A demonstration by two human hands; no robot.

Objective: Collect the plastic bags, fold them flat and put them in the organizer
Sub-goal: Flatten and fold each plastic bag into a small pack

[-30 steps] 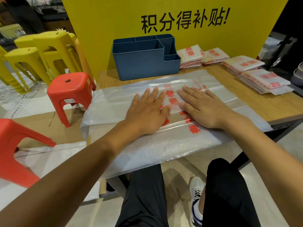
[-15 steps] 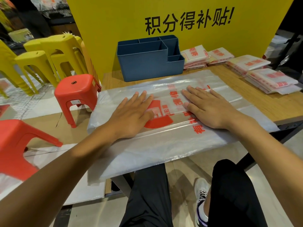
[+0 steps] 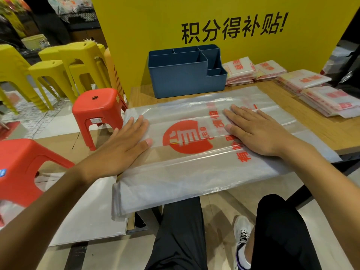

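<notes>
A large clear plastic bag [image 3: 194,168] with a red round logo and red lettering lies spread across the wooden table [image 3: 331,131], its near edge hanging over the front. My left hand [image 3: 126,141] presses flat on the bag's left end, fingers straight. My right hand [image 3: 255,131] lies flat on the lettering right of the logo. Behind the bag stands the blue organizer [image 3: 185,78], its compartments showing nothing inside.
Several stacks of folded bags [image 3: 241,72] [image 3: 329,100] lie at the table's back right. A yellow board [image 3: 214,20] stands behind. Red stools [image 3: 97,112] [image 3: 17,168] and yellow stools [image 3: 58,71] stand to the left. My legs are under the table's front edge.
My left hand has slid leftward across the bag from beside the right hand to the bag's left end, uncovering the red logo. The right hand has stayed in place.
</notes>
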